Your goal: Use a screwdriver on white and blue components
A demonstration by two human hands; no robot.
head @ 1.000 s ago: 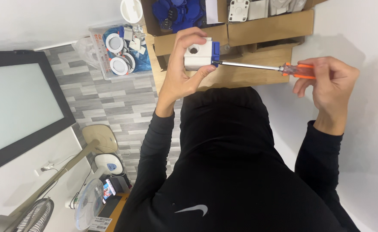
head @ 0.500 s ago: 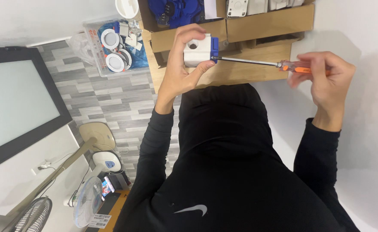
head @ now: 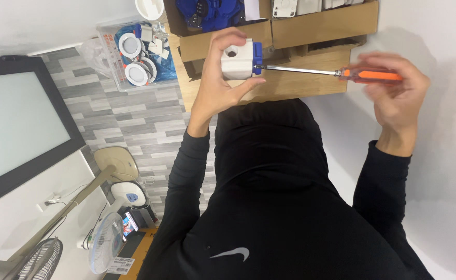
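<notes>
My left hand (head: 215, 85) grips a small white box with a blue piece on its side (head: 241, 59), holding it up in front of the cardboard boxes. My right hand (head: 396, 93) is closed on the orange handle of a screwdriver (head: 370, 75). Its steel shaft runs left and the tip sits in the blue piece of the box. The right hand is blurred by motion. A black hooded top (head: 280, 197) fills the lower middle of the view.
Open cardboard boxes (head: 321, 26) stand on a wooden shelf (head: 295, 85) behind the hands, holding blue and white parts. A clear bin of round white fittings (head: 132, 57) is at the upper left. A dark screen (head: 20, 124), fans (head: 106, 241) and grey floor lie left.
The box and screwdriver have shifted slightly in the view. My right hand has changed its grip around the orange handle and is now blurred. The left hand keeps its hold.
</notes>
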